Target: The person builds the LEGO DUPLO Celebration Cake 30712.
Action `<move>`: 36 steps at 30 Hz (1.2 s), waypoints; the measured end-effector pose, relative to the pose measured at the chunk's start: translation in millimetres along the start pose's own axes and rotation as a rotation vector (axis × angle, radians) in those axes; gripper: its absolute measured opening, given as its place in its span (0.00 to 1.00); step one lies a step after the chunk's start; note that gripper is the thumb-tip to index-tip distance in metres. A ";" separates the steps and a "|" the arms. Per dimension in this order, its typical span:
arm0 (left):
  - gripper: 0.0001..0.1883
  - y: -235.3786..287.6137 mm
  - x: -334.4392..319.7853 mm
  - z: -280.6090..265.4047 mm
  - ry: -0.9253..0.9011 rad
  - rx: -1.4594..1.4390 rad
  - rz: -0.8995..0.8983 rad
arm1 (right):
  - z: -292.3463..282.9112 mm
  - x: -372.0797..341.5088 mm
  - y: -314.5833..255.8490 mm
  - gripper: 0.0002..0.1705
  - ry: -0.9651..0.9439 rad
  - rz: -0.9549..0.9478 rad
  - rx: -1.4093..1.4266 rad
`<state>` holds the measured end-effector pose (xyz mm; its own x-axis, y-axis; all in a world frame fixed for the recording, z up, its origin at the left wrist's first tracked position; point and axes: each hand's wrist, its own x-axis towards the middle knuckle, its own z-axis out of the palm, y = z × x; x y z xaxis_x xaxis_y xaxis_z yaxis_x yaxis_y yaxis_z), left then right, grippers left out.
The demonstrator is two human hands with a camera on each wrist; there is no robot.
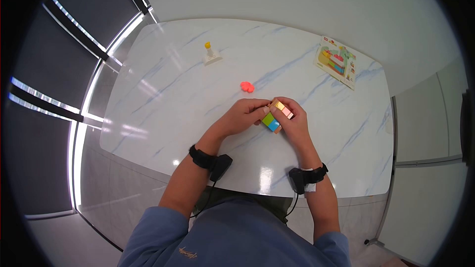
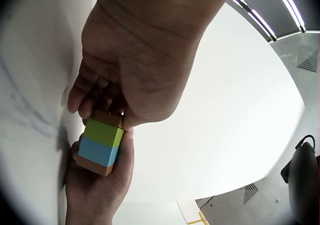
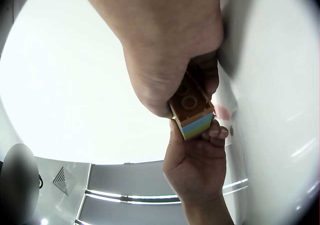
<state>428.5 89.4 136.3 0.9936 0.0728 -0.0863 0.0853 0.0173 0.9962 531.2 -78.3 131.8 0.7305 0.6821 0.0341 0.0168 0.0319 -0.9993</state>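
A stack of toy blocks (image 1: 270, 122) is held between both hands above the table, with green, blue and brown layers showing. My right hand (image 1: 295, 124) grips it, its thumb on top near pink and yellow parts. The left hand (image 1: 242, 116) pinches the stack's other end with thumb and fingers. In the left wrist view, the green and blue layers (image 2: 101, 142) lie between brown ends. The right wrist view shows the hollow brown underside (image 3: 190, 102) in the right hand. Some fingers are hidden behind the blocks.
Beyond the hands a coral-red flower-shaped piece (image 1: 247, 87) lies on the marbled white table (image 1: 163, 99). Further back left stands a white piece (image 1: 213, 58) with a yellow-topped post. A picture card or booklet (image 1: 336, 62) lies at the back right.
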 end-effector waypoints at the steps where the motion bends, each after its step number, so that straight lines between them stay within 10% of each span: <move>1: 0.20 0.0 0.0 0.1 0.002 -0.002 -0.003 | -0.4 0.1 0.2 0.23 -0.003 0.001 0.003; 36: 0.17 1.9 0.9 11.3 0.140 0.084 0.073 | -0.1 1.7 4.8 0.25 0.021 -0.025 -0.010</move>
<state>430.4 78.2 138.2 0.9779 0.2090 -0.0088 0.0253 -0.0764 0.9968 532.6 -77.0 127.1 0.7442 0.6654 0.0586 0.0414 0.0416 -0.9983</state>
